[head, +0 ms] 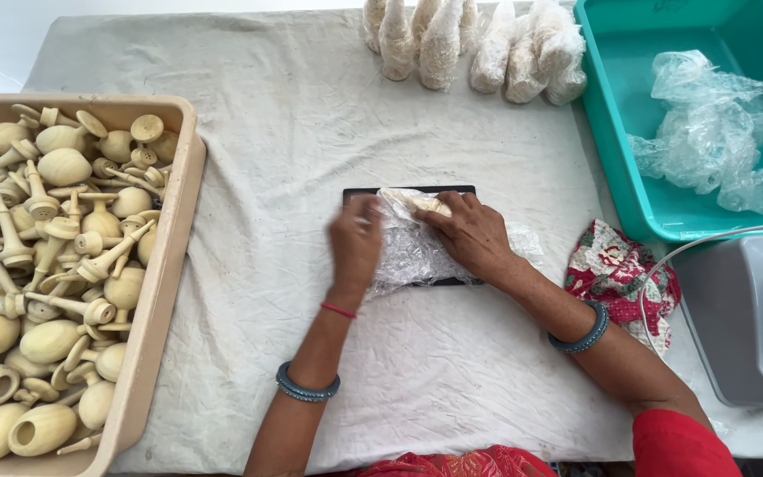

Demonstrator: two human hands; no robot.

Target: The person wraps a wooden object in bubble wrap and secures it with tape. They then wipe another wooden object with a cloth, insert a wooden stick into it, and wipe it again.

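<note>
At mid-frame your left hand (355,243) and right hand (472,235) pressed flat, fingers spread, on a clear plastic sheet (417,252) over a pale wooden piece (428,205), lying on a black mat (410,192). Left stood a beige bin (166,265) of wooden parts (50,265). Beyond, wrapped bundles (479,44) lined the top edge beside a teal tub (655,212) holding crumpled plastic (717,132).

Pale cream wooden parts (55,256) are heaped in a beige bin (162,291). An off-white cloth (311,115) is spread over the table. A black board (359,194) is seen under clear wrap (412,252). A teal tub (629,168) holds clear plastic (717,132). A red floral rag (615,265), grey dispenser (739,327), teal bangles (307,387), a red thread (338,309) and a red sleeve (677,442) are noted.
</note>
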